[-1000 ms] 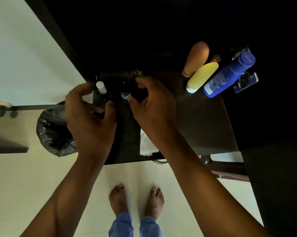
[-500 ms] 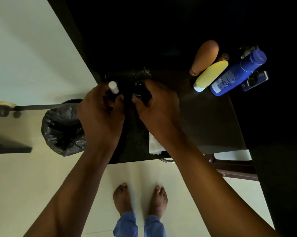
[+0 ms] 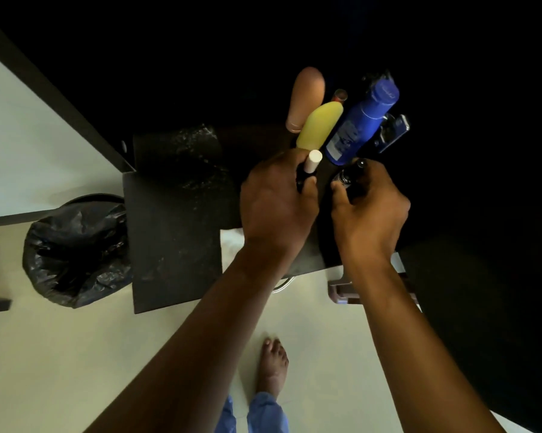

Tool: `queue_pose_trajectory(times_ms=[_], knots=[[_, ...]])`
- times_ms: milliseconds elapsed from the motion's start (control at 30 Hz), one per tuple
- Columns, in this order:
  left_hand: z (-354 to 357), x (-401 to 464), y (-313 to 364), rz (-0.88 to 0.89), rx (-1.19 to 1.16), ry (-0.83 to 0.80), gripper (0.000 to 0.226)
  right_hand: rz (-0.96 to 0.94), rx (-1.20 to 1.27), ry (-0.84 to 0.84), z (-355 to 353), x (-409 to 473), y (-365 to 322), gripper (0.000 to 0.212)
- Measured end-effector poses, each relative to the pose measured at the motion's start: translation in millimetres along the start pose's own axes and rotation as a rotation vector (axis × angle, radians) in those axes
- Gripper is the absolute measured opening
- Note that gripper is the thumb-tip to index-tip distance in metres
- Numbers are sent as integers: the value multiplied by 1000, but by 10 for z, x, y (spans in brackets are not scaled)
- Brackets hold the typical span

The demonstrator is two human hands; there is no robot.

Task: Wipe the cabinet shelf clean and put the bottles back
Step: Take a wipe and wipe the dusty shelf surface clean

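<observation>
Two small bottles ride over the shelf [image 3: 176, 245]: the white-capped bottle [image 3: 310, 165] gripped in the left hand [image 3: 276, 201], the dark bottle [image 3: 347, 178] gripped in the right hand [image 3: 369, 207]. Best set them upright just beside the blue bottle [image 3: 360, 123], not knocking it.

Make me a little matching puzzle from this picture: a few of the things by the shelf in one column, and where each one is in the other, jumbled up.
Things:
1. white-capped bottle
2. small dark bottle
3. blue bottle
4. black bin bag

Places:
A. on the floor, left of the shelf
B. gripped in the left hand
C. standing on the shelf beside the yellow bottle
D. held in the right hand

Pairs: 1-B, 2-D, 3-C, 4-A
</observation>
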State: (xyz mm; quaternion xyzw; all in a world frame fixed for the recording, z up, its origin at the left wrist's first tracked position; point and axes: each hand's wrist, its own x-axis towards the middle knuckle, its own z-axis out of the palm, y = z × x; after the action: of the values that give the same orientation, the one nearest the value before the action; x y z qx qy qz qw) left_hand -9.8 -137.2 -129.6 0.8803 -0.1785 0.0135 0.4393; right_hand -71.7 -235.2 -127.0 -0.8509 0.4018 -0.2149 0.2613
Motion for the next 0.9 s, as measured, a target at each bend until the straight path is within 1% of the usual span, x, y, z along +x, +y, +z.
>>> queue_pose_trajectory(times_ms=[233, 300, 400, 467, 533, 567, 600, 633, 700, 800, 833, 900], knots=[[179, 7, -64, 9, 52, 15, 22, 9, 30, -21, 48, 114, 84, 49], [191, 14, -65, 2, 53, 7, 24, 11, 13, -32, 84, 135, 94, 54], [148, -2, -59, -33, 24, -37, 31, 30, 15, -32, 30, 82, 118, 64], [41, -39, -76, -39, 0, -55, 36, 17, 46, 18, -119, -57, 140, 59], [-127, -96, -102, -38, -21, -24, 38, -47, 91, 100, -289, -279, 147, 41], [-232, -130, -123, -39, -29, 7, 38, -99, 117, 116, -349, -415, 134, 30], [-345, -171, -155, -40, -36, 37, 38, -157, 143, 103, -382, -562, 108, 22], [-463, -218, -193, -45, -43, 59, 36, -213, 162, 68, -385, -713, 70, 19], [-693, -345, -295, -40, -34, 67, 33, -328, 173, -39, -313, -995, -1, 21], [-960, -581, -468, 4, 143, 42, 28, -489, 168, -161, -96, -1298, -62, 26], [-1024, -658, -524, -4, 211, 23, 26, -525, 159, -185, -25, -1356, -80, 29], [-1122, -788, -614, -34, 293, -16, 26, -570, 131, -243, 97, -1422, -115, 42]])
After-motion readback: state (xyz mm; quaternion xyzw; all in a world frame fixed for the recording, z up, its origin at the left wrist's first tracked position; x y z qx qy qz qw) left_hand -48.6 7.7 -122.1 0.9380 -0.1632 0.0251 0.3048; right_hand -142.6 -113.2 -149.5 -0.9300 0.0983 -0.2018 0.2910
